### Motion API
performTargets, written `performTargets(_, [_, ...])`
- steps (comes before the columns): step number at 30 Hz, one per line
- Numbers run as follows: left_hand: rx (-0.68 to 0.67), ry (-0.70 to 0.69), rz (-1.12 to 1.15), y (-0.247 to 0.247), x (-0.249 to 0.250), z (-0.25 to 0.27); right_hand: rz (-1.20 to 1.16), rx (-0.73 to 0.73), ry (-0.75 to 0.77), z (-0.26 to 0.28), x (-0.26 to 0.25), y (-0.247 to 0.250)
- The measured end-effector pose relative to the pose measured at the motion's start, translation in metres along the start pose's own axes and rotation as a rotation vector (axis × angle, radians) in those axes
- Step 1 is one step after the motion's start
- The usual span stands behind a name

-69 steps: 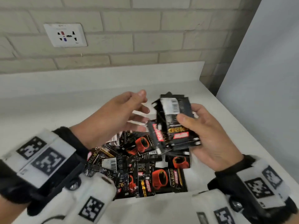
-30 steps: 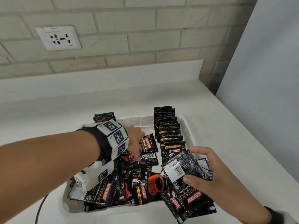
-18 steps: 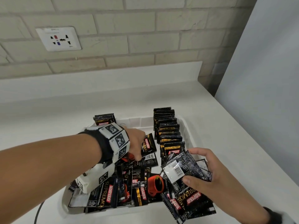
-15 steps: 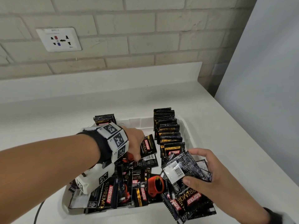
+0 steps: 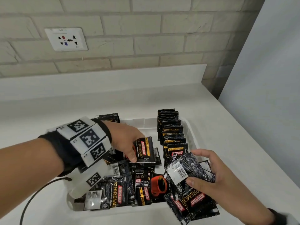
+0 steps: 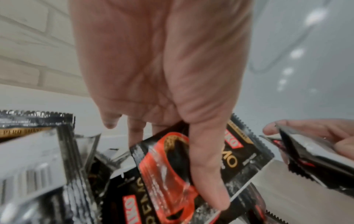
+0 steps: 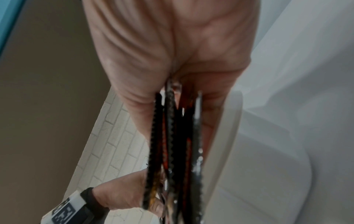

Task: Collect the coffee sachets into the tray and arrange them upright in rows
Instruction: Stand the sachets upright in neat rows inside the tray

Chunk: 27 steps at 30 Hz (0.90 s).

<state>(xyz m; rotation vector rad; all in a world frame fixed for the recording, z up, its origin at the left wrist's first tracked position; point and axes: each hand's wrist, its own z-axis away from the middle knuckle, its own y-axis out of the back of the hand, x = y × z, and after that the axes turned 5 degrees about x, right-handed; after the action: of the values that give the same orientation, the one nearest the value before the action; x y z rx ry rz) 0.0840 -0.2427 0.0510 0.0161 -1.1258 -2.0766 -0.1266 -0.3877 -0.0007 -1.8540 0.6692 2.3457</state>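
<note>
A white tray (image 5: 192, 132) on the counter holds black coffee sachets. One upright row (image 5: 172, 129) runs along its right side, and a short upright group (image 5: 110, 116) stands at the back left. Loose sachets (image 5: 123, 190) lie in a heap across the front. My left hand (image 5: 129, 143) pinches one sachet (image 5: 145, 149) above the heap's middle; in the left wrist view the thumb (image 6: 206, 166) lies across that sachet (image 6: 172, 171). My right hand (image 5: 209, 177) grips a stack of sachets (image 5: 188, 181) over the tray's front right corner, seen edge-on as a stack (image 7: 172, 148) in the right wrist view.
A white counter (image 5: 235, 143) extends to a brick wall with a power socket (image 5: 65, 38). A grey panel (image 5: 267, 78) stands at the right. A black cable (image 5: 32, 200) runs along the counter at the left of the tray.
My left hand has reached into the heap and lifted one sachet up from it. The right hand has stayed over the front right corner with its stack.
</note>
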Motion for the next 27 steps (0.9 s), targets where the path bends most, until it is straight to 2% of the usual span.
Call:
performTargets(3, [0.082, -0.008, -0.045, 0.001, 0.002, 0.014, -0.031, 0.002, -0.001, 0.000, -0.002, 0.001])
performTargets(5, [0.130, -0.026, 0.040, 0.005, -0.001, 0.025, -0.056, -0.007, -0.013, 0.001, -0.005, 0.002])
performTargets(8, [0.208, -0.109, 0.285, 0.015, -0.004, 0.051, -0.132, -0.018, -0.037, 0.000, -0.008, 0.004])
performTargets(13, [0.448, -0.159, 0.812, 0.012, -0.014, 0.071, -0.288, -0.014, -0.004, 0.001, -0.022, 0.012])
performTargets(16, [0.475, -0.078, 0.948, -0.011, -0.009, 0.064, -0.403, -0.004, 0.051, -0.005, -0.037, 0.013])
performTargets(19, [0.467, -0.019, 1.176, -0.036, 0.003, 0.055, -0.437, 0.004, 0.107, -0.012, -0.052, 0.005])
performTargets(22, [0.441, -0.061, 1.361, -0.054, 0.012, 0.049, -0.404, 0.002, 0.162, -0.019, -0.061, -0.013])
performTargets(27, [0.530, -0.211, 1.721, -0.064, 0.022, 0.050, -0.367, 0.053, 0.172, -0.024, -0.055, -0.039])
